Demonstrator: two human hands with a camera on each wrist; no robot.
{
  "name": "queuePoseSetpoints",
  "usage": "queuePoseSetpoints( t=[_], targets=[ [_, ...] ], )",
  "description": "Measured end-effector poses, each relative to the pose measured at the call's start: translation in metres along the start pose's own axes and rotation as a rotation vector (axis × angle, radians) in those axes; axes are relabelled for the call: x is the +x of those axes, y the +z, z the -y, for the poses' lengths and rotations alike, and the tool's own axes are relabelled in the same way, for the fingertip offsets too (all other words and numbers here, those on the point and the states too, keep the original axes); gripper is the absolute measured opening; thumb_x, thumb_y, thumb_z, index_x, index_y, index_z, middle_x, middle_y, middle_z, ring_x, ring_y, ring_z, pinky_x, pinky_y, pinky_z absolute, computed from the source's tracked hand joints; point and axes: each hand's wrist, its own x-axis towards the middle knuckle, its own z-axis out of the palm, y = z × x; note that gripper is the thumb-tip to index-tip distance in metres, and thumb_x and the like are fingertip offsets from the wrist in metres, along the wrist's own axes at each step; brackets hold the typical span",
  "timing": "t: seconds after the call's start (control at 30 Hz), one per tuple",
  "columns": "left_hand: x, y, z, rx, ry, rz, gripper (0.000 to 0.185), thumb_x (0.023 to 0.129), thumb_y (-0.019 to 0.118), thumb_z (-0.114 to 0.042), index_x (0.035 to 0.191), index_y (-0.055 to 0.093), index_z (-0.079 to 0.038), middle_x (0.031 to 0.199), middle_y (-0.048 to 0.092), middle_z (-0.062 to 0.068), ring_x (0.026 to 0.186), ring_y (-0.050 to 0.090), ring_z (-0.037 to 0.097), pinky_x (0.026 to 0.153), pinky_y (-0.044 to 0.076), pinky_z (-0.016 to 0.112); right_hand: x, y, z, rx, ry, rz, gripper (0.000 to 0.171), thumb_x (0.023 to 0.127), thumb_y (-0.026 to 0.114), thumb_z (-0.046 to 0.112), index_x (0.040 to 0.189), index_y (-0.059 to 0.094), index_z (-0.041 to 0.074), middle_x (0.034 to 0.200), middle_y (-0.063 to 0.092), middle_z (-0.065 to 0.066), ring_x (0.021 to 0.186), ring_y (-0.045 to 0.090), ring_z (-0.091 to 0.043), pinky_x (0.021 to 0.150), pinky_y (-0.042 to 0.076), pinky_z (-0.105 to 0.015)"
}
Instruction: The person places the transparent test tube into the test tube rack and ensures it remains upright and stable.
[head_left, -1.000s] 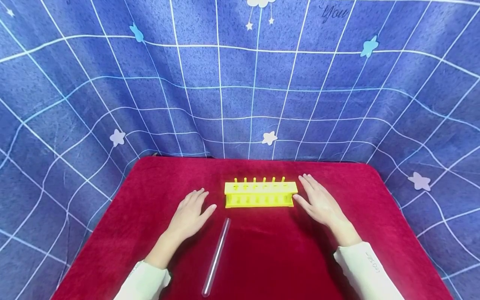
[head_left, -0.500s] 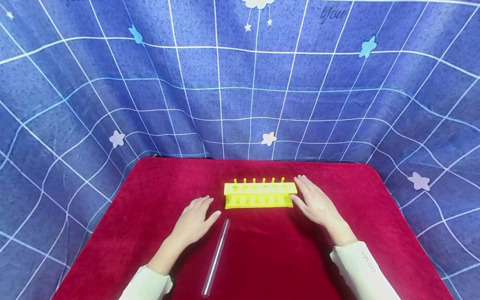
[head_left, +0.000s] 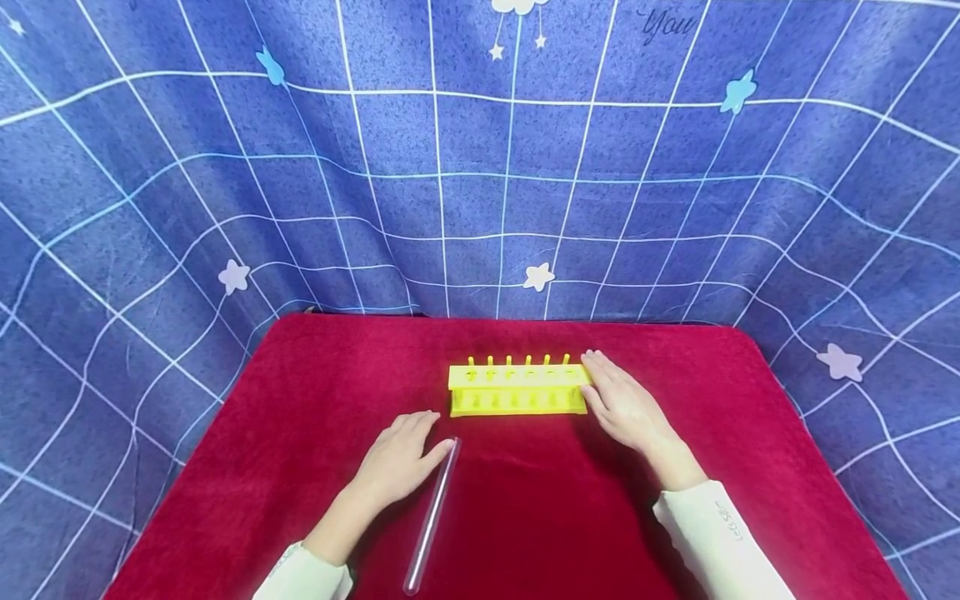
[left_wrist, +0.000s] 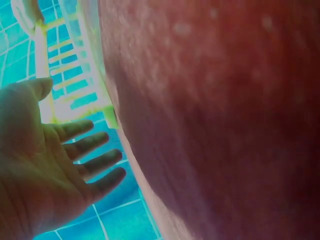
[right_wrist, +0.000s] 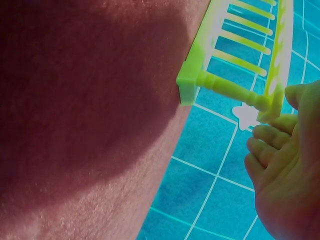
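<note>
Backdrop: blue cloth (head_left: 480, 167) with white grid, stars and a cloud, hung behind and to both sides. Surface: red velvet table cover (head_left: 300, 375), rounded far corners, near edge out of frame. Yellow test-tube rack (head_left: 519, 388): centre of cover, long side toward the person, row of pegs along the top, no tubes seated. Clear glass test tube (head_left: 432, 514): flat on the cover, lying diagonally, near end toward the person, far end pointing at the rack's left end. Left hand (head_left: 400, 458): fingers straight and spread, holding nothing, palm down; drawn nearer and rightward against a second ago, thumb now at the tube's far end, contact likely but not certain. Right hand (head_left: 624, 403): fingers straight, holding nothing; shifted left from its earlier place beside the rack, fingertips now against the rack's right end post, as the right wrist view confirms (right_wrist: 280, 165). Reading: one hand closing on the tube, the other steadying the rack. Room: broad bare velvet left and right of both hands; free strip between tube and rack; rack well clear of the far edge.
</note>
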Motion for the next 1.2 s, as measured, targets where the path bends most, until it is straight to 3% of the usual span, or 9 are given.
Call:
queuePoseSetpoints(
  t=[0.4,0.63,1.2],
  targets=[
    [-0.007,0.002,-0.012,0.065,0.020,0.041,0.064,0.094,0.064,-0.048,0.142,0.055,-0.007,0.141,0.057,0.011,0.130,0.051,0.031,0.103,0.046,0.053,0.002,0.006,0.001,-0.052,-0.089,-0.057,0.054,0.095,0.063,0.012,0.143,0.049,-0.008,0.146,0.051,-0.027,0.141,0.044,-0.040,0.115,0.035,-0.051],
    [-0.010,0.002,-0.015,0.091,0.030,0.070,0.065,0.092,0.067,-0.048,0.140,0.056,-0.005,0.138,0.059,0.012,0.128,0.052,0.031,0.101,0.048,0.052,0.003,0.008,0.001,-0.070,-0.101,-0.047,0.053,0.097,0.061,0.011,0.144,0.047,-0.009,0.148,0.049,-0.027,0.142,0.042,-0.041,0.117,0.033,-0.051],
    [-0.020,-0.002,-0.031,0.175,0.047,0.095,0.057,0.089,0.071,-0.044,0.125,0.061,-0.002,0.113,0.062,0.011,0.108,0.055,0.028,0.086,0.053,0.046,0.003,0.010,0.001,-0.083,-0.110,-0.066,0.052,0.096,0.062,0.010,0.142,0.049,-0.011,0.146,0.050,-0.028,0.141,0.043,-0.041,0.116,0.034,-0.050]
  ],
)
